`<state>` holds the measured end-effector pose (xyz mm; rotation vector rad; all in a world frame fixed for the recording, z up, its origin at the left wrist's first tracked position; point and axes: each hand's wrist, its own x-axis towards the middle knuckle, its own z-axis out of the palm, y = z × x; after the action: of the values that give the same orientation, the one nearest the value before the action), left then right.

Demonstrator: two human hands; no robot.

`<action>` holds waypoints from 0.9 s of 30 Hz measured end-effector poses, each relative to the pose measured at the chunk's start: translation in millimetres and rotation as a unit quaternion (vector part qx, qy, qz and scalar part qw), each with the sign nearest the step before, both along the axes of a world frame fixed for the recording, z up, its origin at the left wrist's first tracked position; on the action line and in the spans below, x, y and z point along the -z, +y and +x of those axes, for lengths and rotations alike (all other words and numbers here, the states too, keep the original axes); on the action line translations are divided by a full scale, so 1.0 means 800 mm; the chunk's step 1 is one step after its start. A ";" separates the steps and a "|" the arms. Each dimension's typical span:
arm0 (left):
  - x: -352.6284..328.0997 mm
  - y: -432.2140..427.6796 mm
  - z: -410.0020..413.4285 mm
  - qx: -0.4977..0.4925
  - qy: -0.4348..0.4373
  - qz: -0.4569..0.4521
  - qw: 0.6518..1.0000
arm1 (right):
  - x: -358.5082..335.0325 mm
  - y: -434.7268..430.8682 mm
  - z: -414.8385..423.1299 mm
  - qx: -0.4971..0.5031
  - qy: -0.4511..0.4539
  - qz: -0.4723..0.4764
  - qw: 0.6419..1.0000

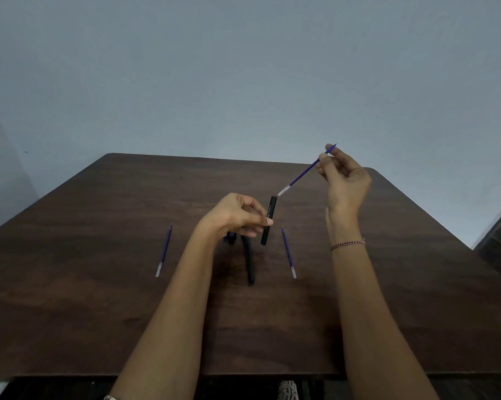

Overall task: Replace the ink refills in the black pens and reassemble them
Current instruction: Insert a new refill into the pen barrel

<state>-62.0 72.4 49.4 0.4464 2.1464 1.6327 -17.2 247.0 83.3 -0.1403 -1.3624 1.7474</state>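
Note:
My left hand [237, 215] grips a black pen barrel [269, 219], held nearly upright above the table. My right hand [343, 177] pinches a blue ink refill [302, 174] near its tip. The refill slants down to the left, and its whitish end hangs just above and right of the barrel's top opening. A second black pen [249, 261] lies on the table below my left hand. Two more blue refills lie flat, one at the left [164, 251] and one at the right [289, 252]. A small dark part [231, 237] sits under my left hand, mostly hidden.
The dark wooden table [99, 298] stands against a plain grey-blue wall. Its far corners are rounded and its near edge runs along the bottom of the view. A red and white bracelet [348, 243] is on my right wrist.

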 end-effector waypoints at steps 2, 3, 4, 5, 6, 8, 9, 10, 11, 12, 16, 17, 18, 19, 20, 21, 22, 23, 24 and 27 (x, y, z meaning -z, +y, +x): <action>0.000 0.001 0.001 0.011 -0.001 -0.010 1.000 | 0.000 0.002 0.000 -0.010 0.009 -0.026 1.000; 0.000 0.001 0.002 0.015 -0.001 -0.013 1.000 | 0.001 0.002 0.000 -0.015 0.008 -0.032 0.999; 0.000 0.001 0.002 0.018 -0.001 -0.015 1.000 | 0.001 0.001 -0.001 -0.019 0.004 -0.033 0.999; 0.000 0.001 0.002 0.020 -0.001 -0.018 1.000 | 0.002 0.000 -0.001 -0.023 -0.001 -0.031 0.999; 0.000 0.001 0.002 0.021 0.000 -0.020 1.000 | 0.002 0.000 -0.001 -0.027 -0.006 -0.027 0.999; 0.000 0.001 0.003 0.021 0.002 -0.020 1.000 | 0.002 -0.002 -0.001 -0.034 -0.019 -0.011 0.999; 0.000 0.001 0.002 0.021 0.002 -0.019 1.000 | 0.003 -0.002 -0.001 -0.036 -0.025 -0.003 0.999; 0.000 0.001 0.002 0.021 0.002 -0.019 1.000 | 0.003 -0.003 -0.002 -0.039 -0.028 0.005 0.999; -0.001 0.001 0.002 0.021 0.003 -0.018 1.000 | 0.004 -0.003 -0.002 -0.041 -0.030 0.013 0.999; -0.001 0.001 0.002 0.020 0.005 -0.018 1.000 | 0.004 -0.004 -0.002 -0.044 -0.030 0.021 0.998; -0.001 0.001 0.002 0.023 0.012 -0.019 0.999 | 0.004 -0.008 -0.003 -0.046 -0.017 0.026 0.998; 0.000 0.001 0.002 0.024 0.014 -0.022 0.999 | 0.004 -0.007 -0.002 -0.043 -0.010 0.018 0.999; 0.000 0.001 0.003 0.025 0.016 -0.022 0.999 | 0.003 -0.006 -0.002 -0.039 -0.001 0.007 0.999; 0.000 0.001 0.003 0.025 0.018 -0.021 0.999 | 0.003 -0.004 -0.002 -0.036 0.007 -0.002 0.999; 0.001 0.001 0.003 0.025 0.020 -0.019 0.999 | 0.002 -0.003 -0.002 -0.032 0.013 -0.010 0.999; 0.001 0.001 0.003 0.026 0.021 -0.018 0.999 | 0.002 -0.002 -0.002 -0.030 0.016 -0.014 0.999; 0.001 0.001 0.003 0.026 0.021 -0.019 0.999 | 0.002 -0.002 -0.002 -0.028 0.018 -0.014 0.999; 0.001 0.000 0.003 0.027 0.021 -0.020 0.999 | 0.003 -0.003 -0.002 -0.028 0.019 -0.010 0.999; 0.001 0.000 0.003 0.027 0.022 -0.022 0.999 | 0.004 -0.003 -0.003 -0.030 0.016 -0.004 0.999; 0.000 0.000 0.003 0.028 0.022 -0.022 0.999 | 0.007 -0.004 -0.005 -0.044 -0.007 0.025 0.999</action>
<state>-59.9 72.5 49.8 0.5294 2.1771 1.5569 -21.5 243.4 78.1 -0.0661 -1.4417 1.7866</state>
